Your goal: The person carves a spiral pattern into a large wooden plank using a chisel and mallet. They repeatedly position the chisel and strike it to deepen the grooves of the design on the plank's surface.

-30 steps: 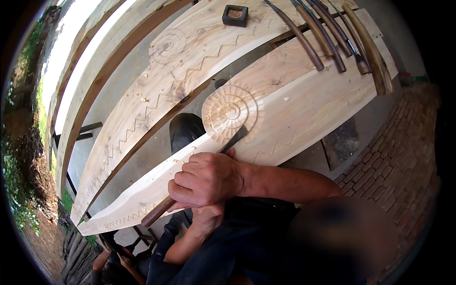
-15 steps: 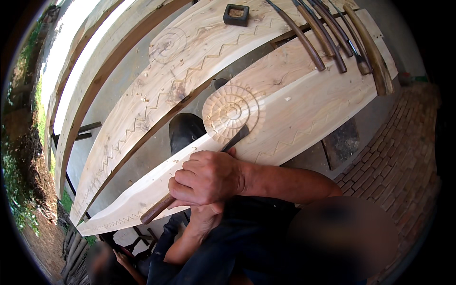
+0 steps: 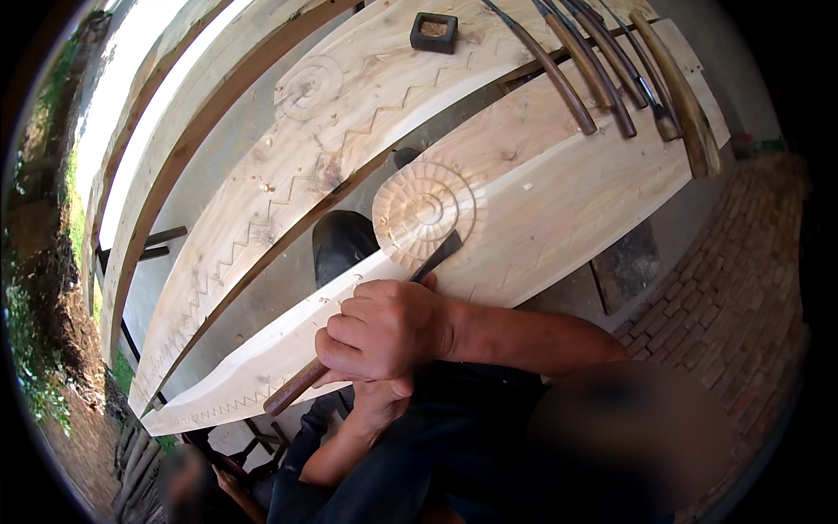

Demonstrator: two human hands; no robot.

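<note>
My right hand (image 3: 384, 323) is closed around the brown wooden handle (image 3: 295, 387) of a chisel. The chisel's dark flat blade (image 3: 439, 253) points up and right, its tip touching the lower edge of a round carved rosette (image 3: 428, 208). Below the right hand, my left hand (image 3: 381, 399) also grips the chisel, though its fingers are mostly hidden. The rosette, with rings and scalloped cuts, is on a long pale wooden board (image 3: 559, 218) that tapers to the lower left. Zigzag lines run along this board.
A second tapered board (image 3: 262, 205) lies beyond, with zigzags and a ring pattern. On the boards are several wooden-handled tools (image 3: 602, 65) and a small dark square box (image 3: 434, 32). Curved beams (image 3: 179, 140) stand farther left. Another person's hand (image 3: 231, 480) shows at lower left; brick paving (image 3: 724, 271) is at right.
The chisel and both hands have shifted very slightly to the right, the blade tip staying at the rosette's lower edge. The boards and loose tools look nearly unchanged.
</note>
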